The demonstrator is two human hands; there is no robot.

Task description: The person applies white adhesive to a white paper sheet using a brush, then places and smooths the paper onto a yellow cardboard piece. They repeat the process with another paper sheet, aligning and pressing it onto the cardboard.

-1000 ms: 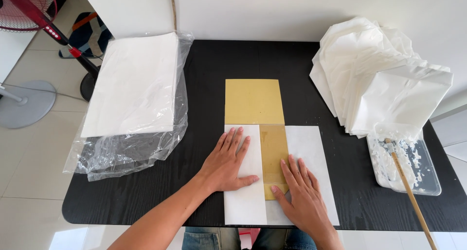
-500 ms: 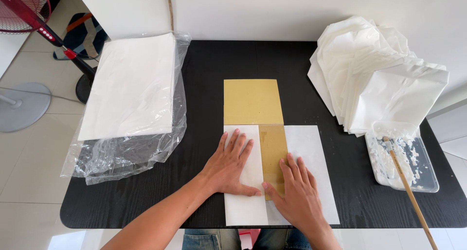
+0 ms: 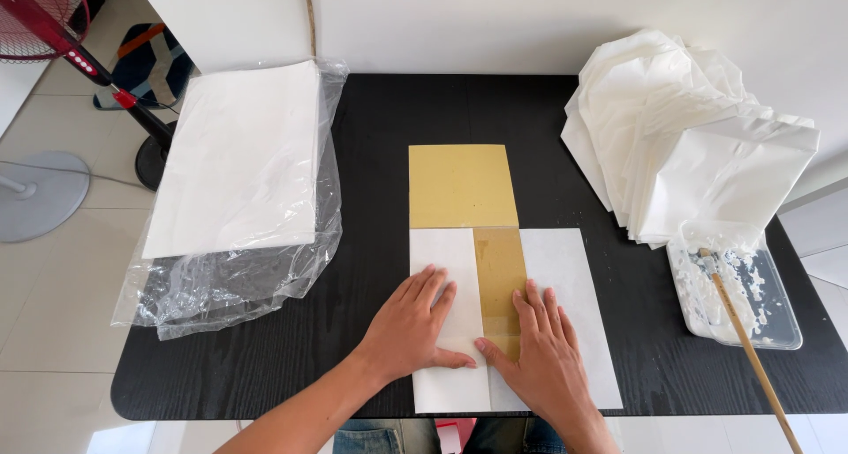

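Note:
A white paper sheet (image 3: 565,277) lies on the black table (image 3: 380,154) near its front edge, over a yellow-brown card (image 3: 461,185) that sticks out behind it. The sheet's left part is folded over the card as a white flap (image 3: 442,251), and a strip of card shows between flap and sheet. My left hand (image 3: 413,323) lies flat on the flap, fingers spread. My right hand (image 3: 541,348) presses flat on the card strip and the sheet beside it. Both thumbs nearly meet at the flap's edge.
A stack of white sheets (image 3: 238,154) in a clear plastic bag (image 3: 221,286) covers the table's left side. A pile of folded white paper bags (image 3: 689,145) sits at the back right. A clear tray with white paste (image 3: 742,295) holds a wooden-handled brush (image 3: 751,348). A red fan (image 3: 53,21) stands on the floor.
Both hands have stayed on the paper, shifting only slightly along the fold. The view has moved a little.

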